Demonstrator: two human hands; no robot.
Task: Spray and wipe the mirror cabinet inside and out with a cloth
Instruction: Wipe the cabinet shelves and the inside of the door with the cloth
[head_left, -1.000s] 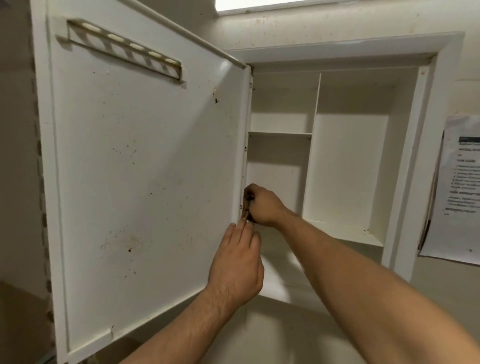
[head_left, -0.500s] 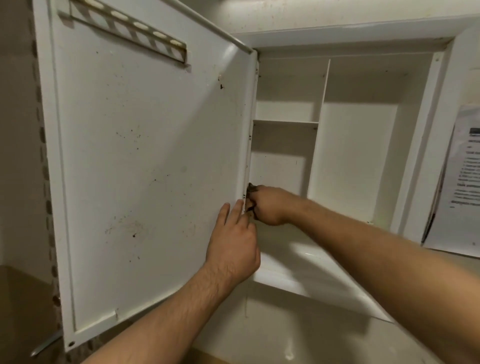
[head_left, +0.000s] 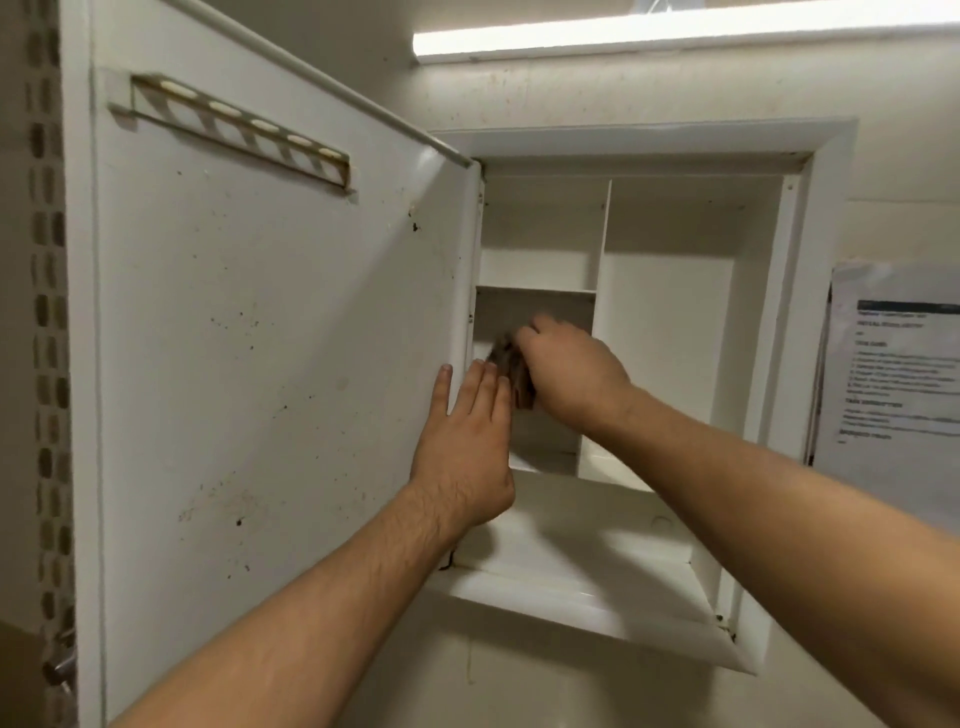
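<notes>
Beige wall (head_left: 571, 93) runs behind a white cabinet (head_left: 789, 312) with its door (head_left: 260, 364) swung open to the left. Left hand (head_left: 462, 457) lies flat on the door's inner side by the hinge edge (head_left: 469, 291), fingers straight. Right hand (head_left: 571, 369) is curled round a brown cloth (head_left: 511, 371) in the lower left box. If the door swings, fingers could get pinched at that edge. Dark specks (head_left: 239, 521) on the door could get missed. A paper (head_left: 893, 364) hangs at the right; its writing is too blurry to read.
</notes>
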